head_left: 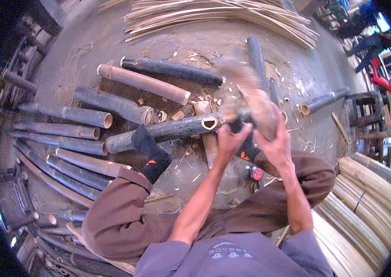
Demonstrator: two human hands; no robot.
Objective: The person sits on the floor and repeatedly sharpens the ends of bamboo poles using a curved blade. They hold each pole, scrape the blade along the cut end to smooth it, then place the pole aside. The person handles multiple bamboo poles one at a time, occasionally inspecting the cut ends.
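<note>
A dark bamboo pole (172, 129) lies across the floor before me, with a cut hole (210, 123) in its upper side. My left foot (148, 150), in a black sock, is against it. Close to the hole, my left hand (232, 140) is closed at the pole's right part; what its fingers grip is hidden by blur. My right hand (276, 143) is wrapped around a thick, pale wooden club (261, 104), smeared by motion, which reaches up and away from me. Beneath the pole, a lighter bamboo piece (210, 150) lies crosswise.
Several bamboo poles (80, 162) lie at the left, and a brown one (142, 84) lies beyond. Split strips (214, 18) are stacked at the far side, with bundled slats (371, 198) at the right. A small red round object (256, 173) sits by my right leg. Wood chips litter the floor.
</note>
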